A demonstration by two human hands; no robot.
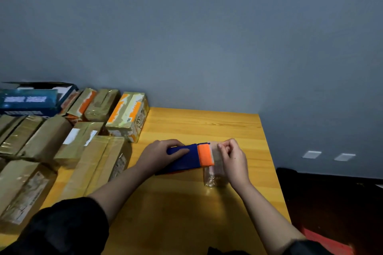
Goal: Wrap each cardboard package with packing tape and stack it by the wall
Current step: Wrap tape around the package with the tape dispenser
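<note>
A blue package with an orange band [187, 160] lies on the wooden table [207, 213] in front of me. My left hand [160, 154] rests on its left end, fingers laid over the top and thumb along the near side. My right hand [233, 158] is at the package's right end, fingers curled and pinching clear packing tape. A roll of clear tape [213, 179] stands on the table just under my right hand, and a strip runs from it up over the package's right end.
Several taped cardboard packages [99, 163] crowd the left side of the table. An orange-and-tan box [129, 116] and others lean at the wall. A dark blue open box [31, 99] stands at far left. The table's right edge drops to a dark floor.
</note>
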